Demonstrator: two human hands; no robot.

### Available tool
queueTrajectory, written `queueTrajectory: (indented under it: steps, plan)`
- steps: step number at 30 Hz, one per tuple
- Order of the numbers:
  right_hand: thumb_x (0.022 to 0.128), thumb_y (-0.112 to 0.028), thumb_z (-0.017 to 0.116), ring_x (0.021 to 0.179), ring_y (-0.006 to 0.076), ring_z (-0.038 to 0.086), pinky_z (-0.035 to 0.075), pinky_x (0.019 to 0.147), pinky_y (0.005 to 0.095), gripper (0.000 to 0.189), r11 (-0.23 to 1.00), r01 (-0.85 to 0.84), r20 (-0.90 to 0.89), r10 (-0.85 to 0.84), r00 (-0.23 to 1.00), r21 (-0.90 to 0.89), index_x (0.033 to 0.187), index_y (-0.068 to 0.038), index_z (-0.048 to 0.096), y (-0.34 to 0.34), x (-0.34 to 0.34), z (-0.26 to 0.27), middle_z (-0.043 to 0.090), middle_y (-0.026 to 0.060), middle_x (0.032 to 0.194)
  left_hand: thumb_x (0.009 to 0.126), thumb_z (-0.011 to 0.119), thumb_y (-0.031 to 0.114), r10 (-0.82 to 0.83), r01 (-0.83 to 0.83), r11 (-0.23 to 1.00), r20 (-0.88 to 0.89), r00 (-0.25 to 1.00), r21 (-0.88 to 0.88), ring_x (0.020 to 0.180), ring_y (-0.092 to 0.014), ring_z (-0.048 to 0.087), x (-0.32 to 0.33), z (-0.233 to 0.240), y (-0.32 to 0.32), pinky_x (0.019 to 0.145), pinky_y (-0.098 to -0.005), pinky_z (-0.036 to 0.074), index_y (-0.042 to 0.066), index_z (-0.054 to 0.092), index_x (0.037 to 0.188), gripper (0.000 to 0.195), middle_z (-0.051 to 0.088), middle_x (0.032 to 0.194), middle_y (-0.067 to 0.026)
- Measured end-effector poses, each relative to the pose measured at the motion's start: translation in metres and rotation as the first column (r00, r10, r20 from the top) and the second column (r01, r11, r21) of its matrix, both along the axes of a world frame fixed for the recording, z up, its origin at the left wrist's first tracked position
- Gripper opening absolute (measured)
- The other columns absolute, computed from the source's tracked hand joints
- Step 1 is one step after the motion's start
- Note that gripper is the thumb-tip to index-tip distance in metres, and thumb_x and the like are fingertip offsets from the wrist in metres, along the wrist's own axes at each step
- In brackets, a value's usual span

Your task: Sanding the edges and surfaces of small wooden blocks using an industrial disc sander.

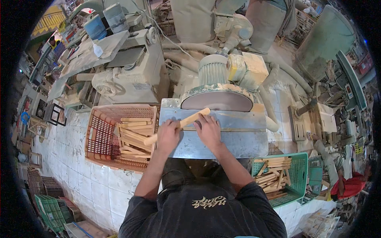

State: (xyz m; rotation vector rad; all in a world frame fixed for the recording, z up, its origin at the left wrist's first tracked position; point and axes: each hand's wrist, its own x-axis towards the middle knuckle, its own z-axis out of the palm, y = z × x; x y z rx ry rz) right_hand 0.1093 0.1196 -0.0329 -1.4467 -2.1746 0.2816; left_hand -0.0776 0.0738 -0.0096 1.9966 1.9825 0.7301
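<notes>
My left hand [169,134] grips a pale wooden piece [190,119] with rounded ends, near its lower left part. On its upper right part, my right hand [208,128] holds the same piece with thumb and fingers. The piece lies slantwise over the metal work table [220,144] of a disc sander, its right end close to the sanding disc [217,101]. Its left end juts out over the rim of an orange plastic crate [101,110], where many wooden strips [137,136] lie.
A green plastic crate [302,178] of wooden pieces stands at the right, below table height. The sander's motor [212,70] rises behind the disc. A dusty machine [128,80] stands at the back left. A person in red [348,186] is at the far right.
</notes>
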Motion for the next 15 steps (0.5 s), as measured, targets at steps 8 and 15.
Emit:
queueTrajectory:
  steps: [8,15]
  plan:
    - [0.085,-0.03,0.066,0.08,0.0365,0.068,0.052,0.078,0.0468,0.05,0.994,0.095,-0.041,-0.097,0.994,-0.045,0.124,0.002,0.061,-0.004,0.0,0.004,0.069,0.0191,0.08,0.083,0.069,0.016,-0.089,0.126,0.979,0.22,0.972,-0.16,0.098,-0.041,0.062,0.057,0.002,-0.033,0.084,-0.0471,0.052,-0.004,0.06,0.12,0.042,0.061,0.11,-0.0253]
    - [0.081,-0.019,0.064,0.082,0.0378,0.066,0.053,0.078,0.0469,0.045,0.998,0.062,-0.039,-0.063,0.997,-0.01,0.123,-0.003,0.063,-0.001,0.022,0.003,0.067,0.0193,0.087,0.085,0.069,0.022,-0.214,0.208,0.977,0.194,0.957,0.053,0.089,-0.038,0.064,0.067,-0.004,-0.029,0.079,-0.0462,0.052,-0.001,0.061,0.12,0.043,0.063,0.099,-0.0184]
